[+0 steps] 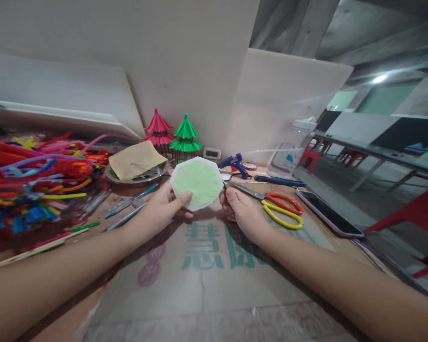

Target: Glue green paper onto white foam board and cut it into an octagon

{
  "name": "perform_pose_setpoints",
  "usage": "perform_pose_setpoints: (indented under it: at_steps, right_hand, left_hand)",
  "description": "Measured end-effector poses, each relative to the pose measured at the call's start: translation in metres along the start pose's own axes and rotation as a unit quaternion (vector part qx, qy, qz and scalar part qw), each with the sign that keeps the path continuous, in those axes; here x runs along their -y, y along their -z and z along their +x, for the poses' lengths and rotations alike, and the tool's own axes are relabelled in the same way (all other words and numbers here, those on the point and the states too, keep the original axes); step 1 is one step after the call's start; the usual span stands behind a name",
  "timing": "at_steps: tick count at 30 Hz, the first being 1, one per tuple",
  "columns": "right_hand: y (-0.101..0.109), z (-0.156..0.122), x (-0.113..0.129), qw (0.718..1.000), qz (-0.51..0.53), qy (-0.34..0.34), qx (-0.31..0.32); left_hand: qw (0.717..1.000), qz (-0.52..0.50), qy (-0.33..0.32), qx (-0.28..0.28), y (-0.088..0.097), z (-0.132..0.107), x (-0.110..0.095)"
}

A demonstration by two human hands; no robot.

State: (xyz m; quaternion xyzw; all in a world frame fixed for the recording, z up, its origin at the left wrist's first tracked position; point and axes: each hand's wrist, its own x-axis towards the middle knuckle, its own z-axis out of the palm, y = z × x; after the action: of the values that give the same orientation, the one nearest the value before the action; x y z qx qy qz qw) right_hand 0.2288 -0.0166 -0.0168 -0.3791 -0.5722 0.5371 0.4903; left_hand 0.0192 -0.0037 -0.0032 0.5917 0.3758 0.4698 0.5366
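I hold a white-rimmed octagonal piece with a pale green face [197, 183] upright above a sheet of cardboard [214, 270]. My left hand [163, 207] grips its lower left edge, thumb on the green face. My right hand [239, 210] is closed against its right edge, fingers curled. Orange and yellow handled scissors [276, 205] lie just right of my right hand.
A heap of coloured pipe cleaners [32, 180] fills the left. Behind stand a pink [158, 129] and a green [185, 135] paper pagoda, a plate with yellow paper [135, 164], and a blue glue gun [235, 165]. A phone [328, 216] lies right. Pens [128, 204] lie left.
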Motion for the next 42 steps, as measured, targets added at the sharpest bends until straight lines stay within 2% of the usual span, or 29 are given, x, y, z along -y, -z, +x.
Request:
perform_pose_setpoints:
  at_steps: [5,10,18,33,38,42]
  right_hand:
    - [-0.002,0.0,0.002,0.999,0.031,-0.011,-0.008]
    - [-0.004,-0.001,0.003,1.0,0.017,-0.004,0.001]
    - [-0.002,0.0,0.0,1.0,0.019,0.004,-0.005]
    - [0.001,0.002,-0.004,0.999,-0.028,0.032,-0.016]
    - [-0.001,0.0,-0.002,1.0,0.002,0.023,-0.011]
    - [-0.002,-0.001,0.0,1.0,0.012,0.022,-0.019]
  left_hand:
    - [1.0,0.005,-0.008,-0.006,0.001,0.0,-0.001]
    - [1.0,-0.004,0.009,-0.026,0.0,-0.003,-0.004]
    - [0.998,0.055,-0.037,0.016,0.003,0.001,0.001]
    - [0.998,0.033,-0.034,0.031,0.003,0.001,0.005]
    - [0.997,0.05,-0.03,0.046,0.002,0.001,0.002]
    - [0.997,0.064,-0.038,0.037,0.001,0.0,0.002]
